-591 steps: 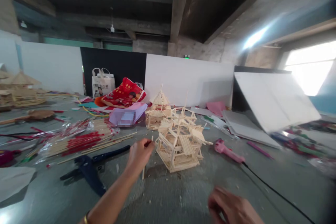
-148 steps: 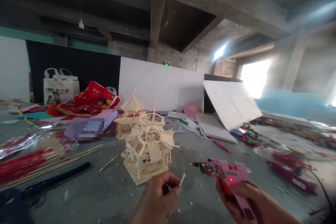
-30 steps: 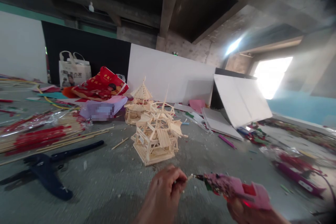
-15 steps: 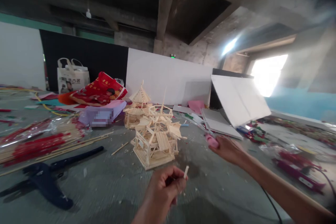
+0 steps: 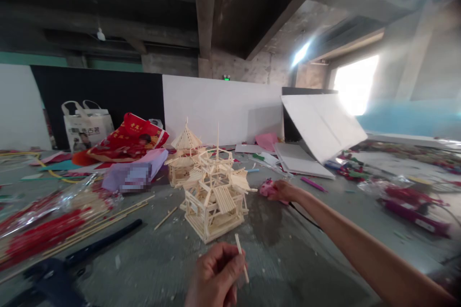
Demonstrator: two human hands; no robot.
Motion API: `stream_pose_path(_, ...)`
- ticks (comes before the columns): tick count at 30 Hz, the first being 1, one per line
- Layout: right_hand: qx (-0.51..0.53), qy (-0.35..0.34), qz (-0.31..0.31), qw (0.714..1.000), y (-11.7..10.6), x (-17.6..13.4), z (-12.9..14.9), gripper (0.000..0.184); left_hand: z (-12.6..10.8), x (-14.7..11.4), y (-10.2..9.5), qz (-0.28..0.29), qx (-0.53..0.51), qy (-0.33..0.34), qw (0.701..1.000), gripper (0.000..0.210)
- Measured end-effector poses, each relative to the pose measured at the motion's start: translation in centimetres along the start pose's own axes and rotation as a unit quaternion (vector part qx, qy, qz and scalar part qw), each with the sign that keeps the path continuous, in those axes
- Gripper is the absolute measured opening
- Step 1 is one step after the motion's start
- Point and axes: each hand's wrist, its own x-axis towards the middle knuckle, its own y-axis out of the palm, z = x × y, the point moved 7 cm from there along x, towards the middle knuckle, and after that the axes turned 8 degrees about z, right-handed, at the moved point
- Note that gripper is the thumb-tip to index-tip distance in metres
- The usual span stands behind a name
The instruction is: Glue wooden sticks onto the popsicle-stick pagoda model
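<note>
My left hand (image 5: 219, 273) pinches a short pale wooden stick (image 5: 242, 258) between thumb and fingers, just in front of a stick-built pavilion model (image 5: 216, 201). To the right of that model, my right hand (image 5: 283, 191) is closed around a pink glue gun (image 5: 267, 189) with a black cord trailing from it; its far end is blurred and partly hidden. Behind the near model stands a second stick structure with a pointed roof (image 5: 186, 139). One loose stick (image 5: 165, 218) lies left of the near model.
Red and plain sticks (image 5: 46, 235) lie at left beside a dark blue tool (image 5: 54, 278). A red bag (image 5: 129, 136), a white tote (image 5: 88, 127) and purple paper (image 5: 154, 158) are behind. At right are a tilted white board (image 5: 324, 122), a purple marker (image 5: 313, 184) and a magenta item (image 5: 414, 213).
My right hand has moved left with the glue gun, toward the near model. The stick in my left hand now shows more of its length. The view has shifted slightly.
</note>
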Motion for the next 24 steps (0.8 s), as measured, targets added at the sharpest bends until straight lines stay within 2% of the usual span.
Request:
stream_pose_path(3,-0.017,-0.006,-0.058,0.998,-2.2,-2.5,1.0,0.018,0.1,0.4,0.6,-0.003,-0.008,-0.006,1.0,0.042)
stream_pose_path(6,0.006,-0.028,-0.134,0.991,-4.1,-7.1,3.9,0.018,-0.3,0.9,0.7,-0.006,-0.014,0.017,1.0,0.041)
stream_pose_path(9,0.07,-0.086,-0.13,0.985,-3.6,-12.2,8.3,0.025,-0.8,1.3,0.7,-0.027,-0.028,0.033,0.999,0.038)
stream_pose_path(11,0.168,-0.16,-0.106,0.967,-2.6,-14.9,11.5,0.018,-1.0,1.5,0.8,-0.035,-0.041,0.039,0.998,0.037)
stream_pose_path(13,0.189,-0.197,-0.098,0.957,-1.7,-16.4,13.8,0.011,-1.1,1.7,1.1,-0.028,-0.053,0.042,0.997,0.036)
stream_pose_path(16,0.195,-0.213,-0.117,0.95,-0.9,-16.5,15.5,0.007,-1.0,2.0,1.4,-0.022,-0.064,0.036,0.997,0.035)
stream_pose_path(20,0.233,-0.193,-0.134,0.944,-0.8,-15.2,15.4,0.009,-1.6,2.0,0.9,-0.049,-0.039,0.033,0.997,0.036)
stream_pose_path(22,0.244,-0.166,-0.146,0.944,-1.2,-14.4,14.8,0.01,-2.8,1.6,0.5,-0.05,0.022,0.037,0.998,0.037)
stream_pose_path(24,0.233,-0.137,-0.168,0.948,-1.6,-13.6,14.1,0.009,-5.0,0.9,-0.6,-0.07,0.127,0.063,0.987,0.038)
